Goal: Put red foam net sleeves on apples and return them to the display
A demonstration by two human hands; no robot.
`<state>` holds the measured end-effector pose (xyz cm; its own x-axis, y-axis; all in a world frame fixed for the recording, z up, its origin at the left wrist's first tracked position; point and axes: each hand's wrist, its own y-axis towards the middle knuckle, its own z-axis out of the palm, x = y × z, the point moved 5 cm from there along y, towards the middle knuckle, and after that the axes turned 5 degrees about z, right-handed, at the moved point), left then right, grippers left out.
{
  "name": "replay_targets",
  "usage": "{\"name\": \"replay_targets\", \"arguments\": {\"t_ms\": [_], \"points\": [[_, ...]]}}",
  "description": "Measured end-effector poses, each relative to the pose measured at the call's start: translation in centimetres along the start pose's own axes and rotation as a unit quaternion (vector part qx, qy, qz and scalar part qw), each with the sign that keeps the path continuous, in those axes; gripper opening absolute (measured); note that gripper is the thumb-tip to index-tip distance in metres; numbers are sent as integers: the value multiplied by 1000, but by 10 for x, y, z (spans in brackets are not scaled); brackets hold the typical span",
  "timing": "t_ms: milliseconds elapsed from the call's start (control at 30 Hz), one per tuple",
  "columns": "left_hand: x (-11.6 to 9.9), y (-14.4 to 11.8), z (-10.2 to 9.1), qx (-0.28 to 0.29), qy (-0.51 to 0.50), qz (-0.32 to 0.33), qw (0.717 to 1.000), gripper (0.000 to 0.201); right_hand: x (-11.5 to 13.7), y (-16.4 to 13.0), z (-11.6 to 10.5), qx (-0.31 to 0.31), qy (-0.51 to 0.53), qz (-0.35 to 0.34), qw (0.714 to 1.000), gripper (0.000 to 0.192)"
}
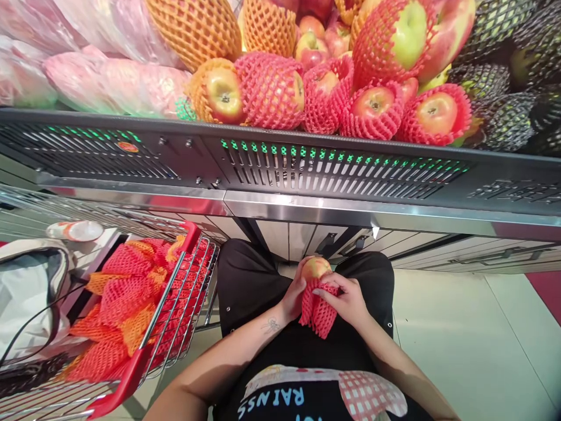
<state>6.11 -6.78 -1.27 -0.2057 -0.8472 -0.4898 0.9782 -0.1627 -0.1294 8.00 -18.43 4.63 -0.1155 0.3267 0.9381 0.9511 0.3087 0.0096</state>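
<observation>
While the display stand (280,169) with its dark vented front and steel edge spans the whole width of the view, heaps of apples in red and orange foam nets (333,76) lie on top of it, with pink-wrapped produce (100,76) to the left and fruit in dark nets (512,88) to the right. Lower left stands a wire shopping cart (175,327) with red trim, holding a pile of loose red and orange foam nets (118,304); beside it lies a grey bag (26,292). The person, in black clothes, stands close against the stand, both forearms drawn in at the waist. Between the hands, just below the stand's edge, sits an apple (316,268), its top bare and its lower half in a red foam net (319,310). The left hand (294,295) cups the apple's side, fingers curled around it. The right hand (346,298) is closed on the net, pinching its upper edge against the fruit.
</observation>
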Motion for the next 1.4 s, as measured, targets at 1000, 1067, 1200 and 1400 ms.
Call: {"name": "replay_targets", "arguments": {"t_ms": [1000,1067,1200,1400], "points": [[2,-8,-19,-47,51,-9,998,55,-50,20,17,-28,350,222,910,43],[4,-6,-20,-77,5,-27,997,50,-50,16,15,-17,378,229,897,37],[3,-1,-17,-91,-51,-76,992,57,-54,8,13,25,425,242,872,53],[-1,2,-16,-98,-98,-119,983,59,-66,4,24,105,445,254,852,59]]}}
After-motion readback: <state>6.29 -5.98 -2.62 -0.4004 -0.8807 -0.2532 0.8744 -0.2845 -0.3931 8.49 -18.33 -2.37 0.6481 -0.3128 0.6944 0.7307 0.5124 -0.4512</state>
